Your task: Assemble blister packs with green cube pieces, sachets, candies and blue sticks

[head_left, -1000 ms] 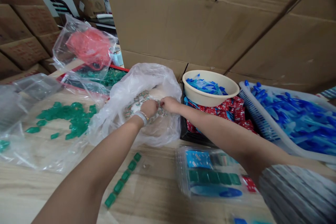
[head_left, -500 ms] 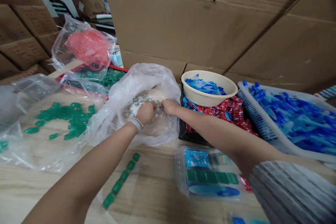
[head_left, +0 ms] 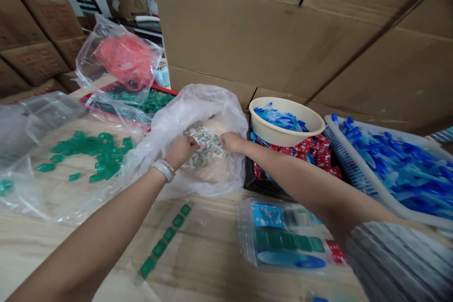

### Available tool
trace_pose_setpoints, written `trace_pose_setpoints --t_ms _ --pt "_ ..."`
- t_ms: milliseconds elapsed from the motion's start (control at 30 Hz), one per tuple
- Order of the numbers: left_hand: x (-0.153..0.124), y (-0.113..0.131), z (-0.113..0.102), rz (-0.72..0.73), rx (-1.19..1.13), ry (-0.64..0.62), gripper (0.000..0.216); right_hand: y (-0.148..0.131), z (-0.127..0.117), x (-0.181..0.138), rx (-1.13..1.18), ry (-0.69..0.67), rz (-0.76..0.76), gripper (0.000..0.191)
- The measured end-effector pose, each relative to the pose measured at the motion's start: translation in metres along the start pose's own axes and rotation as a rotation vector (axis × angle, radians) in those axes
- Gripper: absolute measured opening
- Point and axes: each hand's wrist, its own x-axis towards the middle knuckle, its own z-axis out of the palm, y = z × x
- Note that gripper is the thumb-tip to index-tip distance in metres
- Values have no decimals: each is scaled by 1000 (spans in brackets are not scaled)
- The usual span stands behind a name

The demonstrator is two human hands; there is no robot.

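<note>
A white plastic bag stands open, with many small flat printed pieces in pale green, orange and white inside. My left hand is over the left side of these pieces, thumb and fingertips pinched together. At the bag's right side, my right hand is closed with its fingers curled down at the pieces. Whatever lies between the fingers of either hand is too small or hidden. In front of the bag, a strip of green squares lies on the table. Filled clear plastic trays are stacked right of it.
Loose green pieces lie on a clear plastic sheet at left. Behind is a red-rimmed tray of green pieces. A cream basin sits on red and blue packets. A white basket holds blue items. Cardboard boxes wall the back.
My left hand has moved left, apart from my right hand, uncovering more of the pieces. The right hand stays at the bag's right side. The whole view has shifted slightly.
</note>
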Motion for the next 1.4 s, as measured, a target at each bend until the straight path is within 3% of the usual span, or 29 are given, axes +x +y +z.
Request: trace_pose_setpoints --t_ms 200,333,433,800,967,1200,1400 --pt "-39 3 9 2 212 -58 31 -32 2 -24 135 -28 -150 19" --pt "-48 14 19 -109 243 -98 27 -55 13 -29 162 -91 -85 20" --pt "-50 18 24 -107 182 -110 26 -63 15 -29 179 -98 -29 21" --pt "-41 24 37 -113 -178 4 28 -50 14 -32 328 -152 39 17" --pt "-40 23 39 -109 -225 18 27 -45 18 -30 377 -138 25 10" --pt "-41 20 41 -114 -218 2 25 -42 29 -25 345 17 -38 11" --pt "-42 17 45 -110 -246 20 20 -42 36 -27 328 30 -75 11"
